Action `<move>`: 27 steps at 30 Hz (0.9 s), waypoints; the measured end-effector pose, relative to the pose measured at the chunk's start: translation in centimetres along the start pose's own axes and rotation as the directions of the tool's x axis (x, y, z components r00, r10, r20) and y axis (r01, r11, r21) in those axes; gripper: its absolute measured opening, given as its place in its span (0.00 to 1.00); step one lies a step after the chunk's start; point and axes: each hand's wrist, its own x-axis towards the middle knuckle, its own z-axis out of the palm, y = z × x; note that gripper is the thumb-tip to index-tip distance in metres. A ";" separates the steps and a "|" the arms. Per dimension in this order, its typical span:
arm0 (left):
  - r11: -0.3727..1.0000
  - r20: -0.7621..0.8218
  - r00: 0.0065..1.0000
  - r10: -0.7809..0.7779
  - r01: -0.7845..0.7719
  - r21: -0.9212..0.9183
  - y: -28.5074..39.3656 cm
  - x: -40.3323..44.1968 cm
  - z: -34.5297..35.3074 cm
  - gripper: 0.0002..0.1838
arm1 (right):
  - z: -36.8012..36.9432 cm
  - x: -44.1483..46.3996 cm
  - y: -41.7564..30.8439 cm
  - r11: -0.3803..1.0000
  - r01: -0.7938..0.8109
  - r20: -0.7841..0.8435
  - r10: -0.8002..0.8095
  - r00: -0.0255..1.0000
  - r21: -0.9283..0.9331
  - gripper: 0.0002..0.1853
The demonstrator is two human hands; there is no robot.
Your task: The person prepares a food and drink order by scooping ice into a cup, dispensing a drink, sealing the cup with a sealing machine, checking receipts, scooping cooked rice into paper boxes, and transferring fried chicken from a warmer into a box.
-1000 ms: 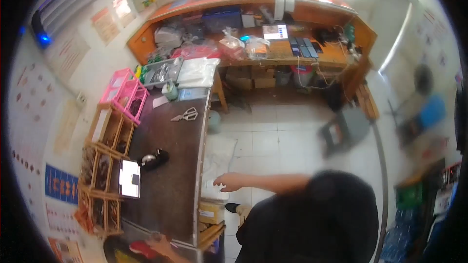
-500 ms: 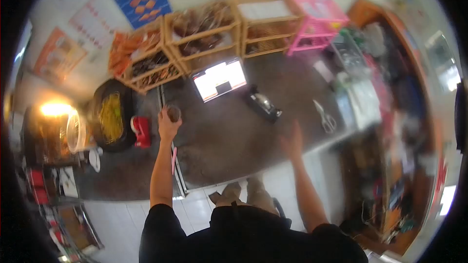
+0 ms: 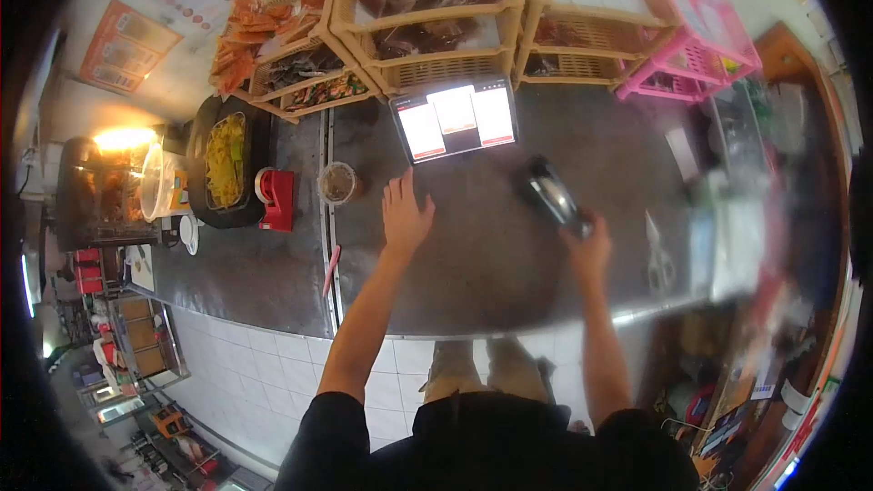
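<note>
My left hand point(image 3: 406, 211) is over the dark counter point(image 3: 455, 282), just below the lit tablet point(image 3: 456, 120), with its fingers apart and nothing in it. A clear cup with brown contents point(image 3: 338, 183) stands to its left, apart from it. My right hand point(image 3: 588, 238) is closed round the near end of a black and silver device point(image 3: 553, 195), which lies slanted on the counter right of the tablet. White-handled scissors point(image 3: 658, 259) lie farther right. A pink strip-like item point(image 3: 332, 270) lies by the counter's metal seam.
Tan baskets point(image 3: 427, 14) of packets and a pink basket point(image 3: 696, 36) line the back. At the left are a red tape dispenser point(image 3: 275, 200), a black pan of yellow food point(image 3: 225, 162) and a lit glass case point(image 3: 102, 184). Plastic bags point(image 3: 735, 236) lie at the right.
The view has turned to face the counter. My left hand has let go of the cup and moved right. My right hand has reached the black and silver device and closed on it.
</note>
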 end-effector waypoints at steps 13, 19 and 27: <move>0.976 -0.085 0.995 -0.045 0.062 0.208 0.1 5.9 3.3 0.32 | -3.5 6.7 6.7 0.992 -0.080 -0.312 0.047 0.949 -0.094 0.41; 0.995 -0.123 0.988 -0.092 0.094 0.016 0.8 -5.0 1.2 0.16 | -3.9 -1.3 4.8 0.985 0.095 -0.354 -0.141 0.925 -0.143 0.42; 0.911 -0.240 0.883 -0.405 0.365 -0.194 -2.8 -7.3 5.4 0.08 | 1.8 -12.0 4.1 0.970 0.147 -0.022 -0.154 0.988 -0.194 0.35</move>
